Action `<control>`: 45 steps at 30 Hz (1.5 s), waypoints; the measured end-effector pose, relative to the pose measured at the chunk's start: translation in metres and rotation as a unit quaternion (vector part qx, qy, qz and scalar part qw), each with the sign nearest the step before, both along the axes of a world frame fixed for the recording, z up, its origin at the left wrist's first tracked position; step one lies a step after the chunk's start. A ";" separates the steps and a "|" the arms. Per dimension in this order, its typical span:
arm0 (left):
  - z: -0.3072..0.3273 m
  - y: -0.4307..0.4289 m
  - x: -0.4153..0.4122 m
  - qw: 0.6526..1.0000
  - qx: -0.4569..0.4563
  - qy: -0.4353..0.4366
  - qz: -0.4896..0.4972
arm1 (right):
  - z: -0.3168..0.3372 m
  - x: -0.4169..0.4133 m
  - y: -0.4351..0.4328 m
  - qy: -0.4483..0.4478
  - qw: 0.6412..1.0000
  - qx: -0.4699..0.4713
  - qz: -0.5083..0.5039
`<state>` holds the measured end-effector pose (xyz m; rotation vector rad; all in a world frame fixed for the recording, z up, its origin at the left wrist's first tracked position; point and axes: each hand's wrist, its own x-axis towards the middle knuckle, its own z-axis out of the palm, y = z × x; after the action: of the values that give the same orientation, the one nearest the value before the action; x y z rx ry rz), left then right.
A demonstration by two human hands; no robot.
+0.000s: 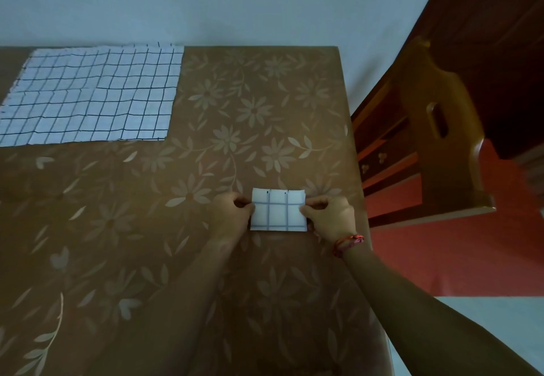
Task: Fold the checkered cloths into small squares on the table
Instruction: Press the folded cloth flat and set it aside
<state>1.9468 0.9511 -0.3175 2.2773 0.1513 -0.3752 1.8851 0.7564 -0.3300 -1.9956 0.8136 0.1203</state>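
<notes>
A small folded checkered cloth [278, 210], white with blue lines, lies on the table [206, 257] near its right side. My left hand [229, 213] pinches its left edge with curled fingers. My right hand [329, 216], with a red thread on the wrist, pinches the right edge. A large checkered cloth [91, 94], white with dark grid lines, lies spread flat at the far left of the table, apart from both hands.
The table wears a brown cover with a pale flower print. A wooden chair [441, 140] stands just past the table's right edge over a red floor. A pale wall runs behind the table's far edge.
</notes>
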 end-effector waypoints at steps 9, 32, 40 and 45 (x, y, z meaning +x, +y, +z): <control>-0.003 0.004 -0.001 1.000 0.006 -0.015 -0.021 | -0.001 0.000 0.000 -0.010 1.000 -0.001 0.008; -0.048 0.027 -0.026 0.854 0.239 -0.249 -0.390 | -0.034 -0.004 0.055 -0.079 0.840 -0.343 0.413; -0.045 0.026 -0.025 0.856 0.245 -0.230 -0.393 | -0.022 -0.016 0.028 -0.034 0.848 -0.372 0.375; -0.038 0.022 -0.026 0.871 0.227 -0.192 -0.392 | -0.020 -0.019 0.025 -0.017 0.859 -0.363 0.360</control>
<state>1.9213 0.9734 -0.3558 2.7443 -1.0185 -0.2965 1.8665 0.7813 -0.3497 -2.9378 0.0044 0.2291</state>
